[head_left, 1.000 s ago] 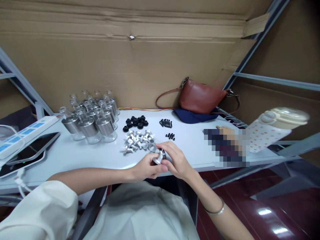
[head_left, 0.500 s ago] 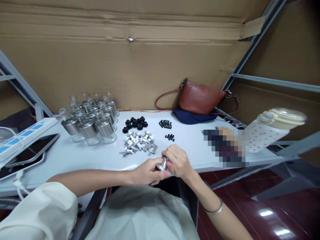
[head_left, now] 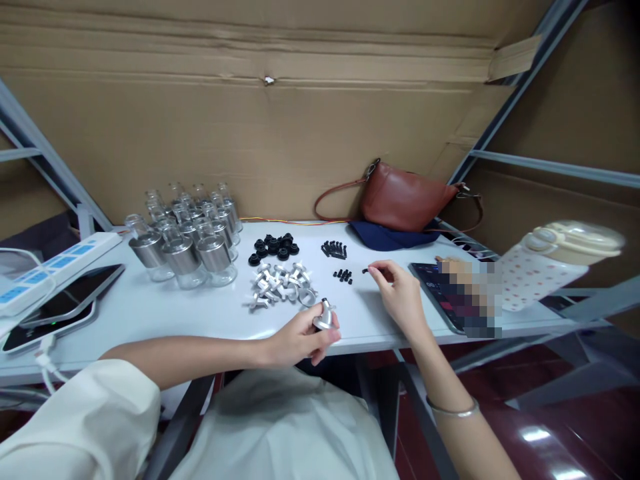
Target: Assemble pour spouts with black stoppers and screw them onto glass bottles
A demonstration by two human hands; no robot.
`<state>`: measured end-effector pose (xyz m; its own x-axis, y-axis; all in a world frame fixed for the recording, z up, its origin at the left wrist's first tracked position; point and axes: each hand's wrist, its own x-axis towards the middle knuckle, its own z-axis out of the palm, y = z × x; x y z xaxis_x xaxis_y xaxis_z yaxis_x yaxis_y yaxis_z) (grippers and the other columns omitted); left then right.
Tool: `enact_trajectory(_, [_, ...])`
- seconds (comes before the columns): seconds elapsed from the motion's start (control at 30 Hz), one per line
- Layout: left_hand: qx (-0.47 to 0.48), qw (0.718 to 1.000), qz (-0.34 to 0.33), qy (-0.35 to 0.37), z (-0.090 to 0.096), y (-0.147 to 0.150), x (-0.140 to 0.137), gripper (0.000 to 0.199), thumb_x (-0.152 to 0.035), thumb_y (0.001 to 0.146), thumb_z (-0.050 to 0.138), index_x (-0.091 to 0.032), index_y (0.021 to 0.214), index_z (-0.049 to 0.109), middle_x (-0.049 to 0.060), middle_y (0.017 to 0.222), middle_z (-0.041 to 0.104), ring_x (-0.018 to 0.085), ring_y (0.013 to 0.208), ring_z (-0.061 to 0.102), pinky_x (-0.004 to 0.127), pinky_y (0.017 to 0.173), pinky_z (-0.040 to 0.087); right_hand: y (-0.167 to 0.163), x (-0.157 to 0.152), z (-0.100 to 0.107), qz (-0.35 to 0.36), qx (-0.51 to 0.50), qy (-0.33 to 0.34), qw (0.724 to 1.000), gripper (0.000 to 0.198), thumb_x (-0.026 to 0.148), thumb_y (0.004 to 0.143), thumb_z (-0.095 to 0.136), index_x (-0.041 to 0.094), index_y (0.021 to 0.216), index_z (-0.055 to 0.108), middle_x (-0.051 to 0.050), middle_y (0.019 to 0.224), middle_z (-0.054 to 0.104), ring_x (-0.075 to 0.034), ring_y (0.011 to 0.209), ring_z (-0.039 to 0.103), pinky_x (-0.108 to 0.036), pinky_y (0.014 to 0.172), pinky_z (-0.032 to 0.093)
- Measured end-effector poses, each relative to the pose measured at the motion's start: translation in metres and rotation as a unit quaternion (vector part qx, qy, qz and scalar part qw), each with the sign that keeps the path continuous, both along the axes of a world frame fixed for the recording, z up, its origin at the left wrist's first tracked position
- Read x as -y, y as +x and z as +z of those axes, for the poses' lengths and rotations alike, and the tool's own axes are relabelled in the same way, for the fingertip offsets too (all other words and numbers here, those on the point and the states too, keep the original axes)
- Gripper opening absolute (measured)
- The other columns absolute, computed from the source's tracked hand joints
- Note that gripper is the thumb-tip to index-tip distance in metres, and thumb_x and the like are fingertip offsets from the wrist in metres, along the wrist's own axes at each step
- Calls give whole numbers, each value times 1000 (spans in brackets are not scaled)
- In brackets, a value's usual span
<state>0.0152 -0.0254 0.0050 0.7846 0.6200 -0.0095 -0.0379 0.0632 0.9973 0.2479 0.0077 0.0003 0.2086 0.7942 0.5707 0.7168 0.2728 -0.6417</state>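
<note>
My left hand [head_left: 303, 340] is closed around a silver metal pourer spout [head_left: 325, 318] with a flared base and a dark tip, held over the table's front edge. To its right, my right hand [head_left: 400, 297] pinches a small black piece [head_left: 365, 271] between thumb and fingertip, just above the table. Tiny black caps [head_left: 343, 275] lie left of those fingers. Loose silver spout parts [head_left: 280, 283] are heaped beyond my left hand. Behind them sit black ribbed stoppers [head_left: 273, 247], with short black tubes [head_left: 334, 249] to their right.
Several glass bottles with metal sleeves [head_left: 183, 257] stand at the left. A power strip [head_left: 55, 273] and dark devices lie farther left. At the right are a phone [head_left: 433, 293], partly blurred out, and a dotted bottle [head_left: 545, 270]. A brown bag [head_left: 405, 197] rests on a blue cap [head_left: 390, 237].
My right hand has left the spout and moved right and away from me, with a small black piece in its fingertips. The left hand keeps the spout, now more upright.
</note>
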Motion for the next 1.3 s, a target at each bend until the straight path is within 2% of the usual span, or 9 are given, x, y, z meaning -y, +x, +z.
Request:
enact_trajectory(0.13, [26,998,36,-44,5,5,-2,47,-61,76,59,-18,86,40,-10,54,43,5,41,46,20,44,29,25,-11,-9,-37,30,-53,997,20,34,80,50,18,83,63,-8,75,70,-21,64,63,-33,65,46])
enact_trajectory(0.27, [33,997,43,-54,8,5,-2,48,-61,75,60,-18,85,40,-10,54,44,5,40,45,20,43,28,30,-14,-16,-55,85,-73,992,17,28,77,51,18,83,63,-9,74,71,-23,66,64,-34,66,46])
enact_trajectory(0.47, [34,997,40,-54,8,5,-3,47,-60,76,60,-18,85,40,-10,55,44,5,40,46,20,44,29,31,-15,-23,-69,179,-79,978,20,26,82,48,18,75,64,-10,74,70,-25,70,64,-35,67,44])
enact_trajectory(0.67, [32,998,36,-51,8,5,-3,45,-59,78,58,-18,85,40,-10,55,44,5,40,46,20,44,28,30,-14,-23,-79,228,-74,968,22,26,85,46,17,76,64,-11,75,68,-26,70,61,-35,65,43])
enact_trajectory(0.8, [35,998,35,-48,7,5,-2,46,-59,78,58,-18,85,40,-10,55,44,5,40,46,20,44,28,29,-13,-21,-45,235,-51,970,22,24,85,44,16,80,64,-10,77,65,-25,74,60,-37,70,46])
enact_trajectory(0.9, [35,998,36,-49,6,5,-3,46,-60,78,58,-17,85,40,-10,55,45,4,40,46,20,44,28,29,-15,-24,11,242,-62,968,26,25,87,43,14,82,66,-12,82,65,-27,80,61,-40,77,47])
enact_trajectory(1.03, [35,998,35,-49,6,6,-2,46,-60,78,58,-18,85,40,-10,55,45,4,40,46,20,44,28,26,-17,-29,81,228,-63,968,30,28,89,43,12,98,66,-16,100,66,-29,96,60,-45,89,46])
enact_trajectory(1.17, [38,998,32,-47,6,6,-3,46,-60,78,57,-18,85,40,-9,56,45,4,40,45,21,44,28,22,-22,-26,119,216,-105,963,37,34,90,46,12,116,59,-18,115,64,-32,107,56,-48,94,44])
enact_trajectory(1.3, [32,998,35,-42,6,6,-3,44,-59,79,56,-18,87,39,-9,57,46,4,41,46,21,45,29,19,-37,-19,133,182,-146,963,40,39,90,48,15,122,56,-16,116,64,-30,109,57,-46,95,43])
